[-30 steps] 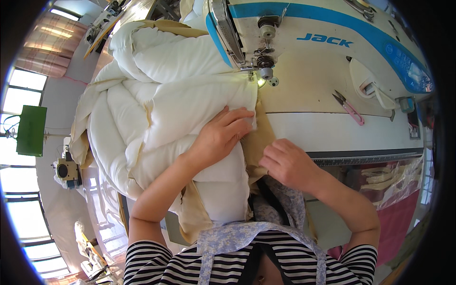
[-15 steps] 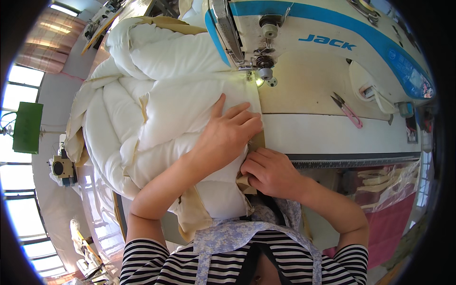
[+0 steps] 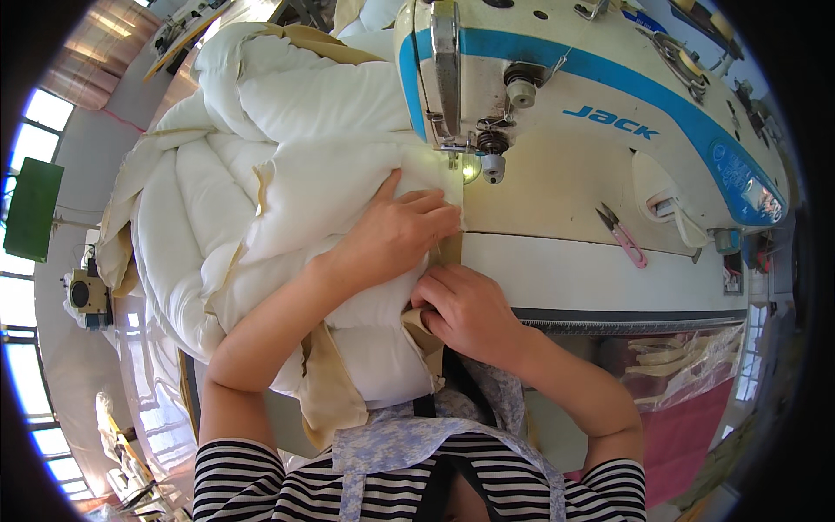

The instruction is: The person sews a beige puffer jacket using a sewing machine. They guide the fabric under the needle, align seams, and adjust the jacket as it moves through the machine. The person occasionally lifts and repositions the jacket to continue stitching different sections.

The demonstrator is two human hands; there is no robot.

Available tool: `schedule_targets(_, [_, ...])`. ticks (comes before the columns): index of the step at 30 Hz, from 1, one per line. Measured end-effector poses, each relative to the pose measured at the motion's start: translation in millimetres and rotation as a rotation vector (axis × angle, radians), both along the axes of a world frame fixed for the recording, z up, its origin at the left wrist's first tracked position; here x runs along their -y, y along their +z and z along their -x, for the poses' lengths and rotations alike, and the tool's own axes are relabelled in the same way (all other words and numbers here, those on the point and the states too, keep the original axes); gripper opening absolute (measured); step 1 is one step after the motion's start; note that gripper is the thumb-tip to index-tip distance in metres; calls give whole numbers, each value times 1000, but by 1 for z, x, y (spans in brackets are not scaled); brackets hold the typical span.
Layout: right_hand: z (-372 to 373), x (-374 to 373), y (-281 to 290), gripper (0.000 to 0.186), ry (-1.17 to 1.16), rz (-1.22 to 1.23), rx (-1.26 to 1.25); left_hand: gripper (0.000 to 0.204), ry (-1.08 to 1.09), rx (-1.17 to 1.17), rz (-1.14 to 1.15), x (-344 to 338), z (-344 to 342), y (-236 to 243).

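Note:
My left hand (image 3: 396,228) lies on the white padded fabric (image 3: 217,196), fingers apart and pressing near its right edge, just below the needle and presser foot (image 3: 452,161) of a white-and-blue sewing machine (image 3: 539,48). Lower and to the right, my right hand (image 3: 461,306) has its fingers curled on a folded beige fabric edge (image 3: 421,331) along the padding. The padded piece is bunched over the left of the work surface, with a beige flap (image 3: 335,383) hanging at its front.
Pink-handled snips (image 3: 622,235) lie right of the needle. A ruler strip (image 3: 626,326) runs along the table's front edge, with a plastic bag (image 3: 678,357) below it. Another machine (image 3: 87,296) and a green board (image 3: 33,209) are at the left, near windows.
My right hand has moved leftward onto the beige edge and closed on it. My left hand has shifted on the padding, its thumb extended upward. The view has moved, lowering the machine in the picture.

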State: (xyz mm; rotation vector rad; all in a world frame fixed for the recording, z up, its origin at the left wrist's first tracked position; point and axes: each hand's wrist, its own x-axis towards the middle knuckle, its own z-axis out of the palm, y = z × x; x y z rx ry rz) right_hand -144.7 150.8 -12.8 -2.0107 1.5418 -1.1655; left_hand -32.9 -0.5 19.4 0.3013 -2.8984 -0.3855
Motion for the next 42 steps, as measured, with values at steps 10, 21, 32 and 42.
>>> schedule_targets(10, [17,32,-1,21,18,55,-87,27,91,-102,-112,19,-7,8])
schedule_targets(21, [27,32,31,27,496,-227,-712,49,994,-51,320,-23,-209,-11])
schedule_targets(32, [-94,9,6,31,898,-669,-494,55,646,173,347,240,-157,-37])
schedule_targets(42, [-99,-67,32,7,464,173,-472,24,206,-48,129,-57,-76,27])
